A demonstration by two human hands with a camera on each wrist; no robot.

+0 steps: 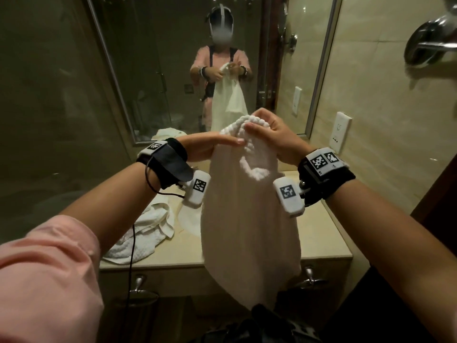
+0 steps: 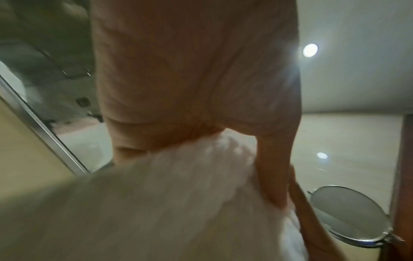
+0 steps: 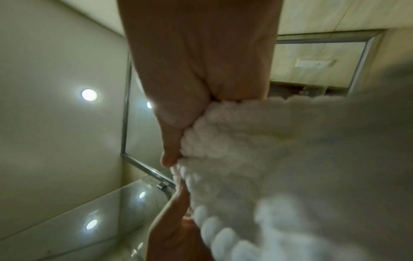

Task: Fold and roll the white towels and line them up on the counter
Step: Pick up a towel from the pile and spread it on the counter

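I hold a white towel up in the air in front of the mirror, and it hangs down past the front edge of the counter. My left hand pinches its top edge, thumb lying along the near side. My right hand grips the bunched, ribbed hem just to the right, fingers curled over it. The left wrist view shows the left hand with the towel caught under the thumb. In the right wrist view the right hand clamps the towel.
More white towels lie crumpled on the counter's left part. A wall mirror stands behind, a socket on the right wall, and a round chrome mirror juts out at upper right. Drawer handles sit below the counter edge.
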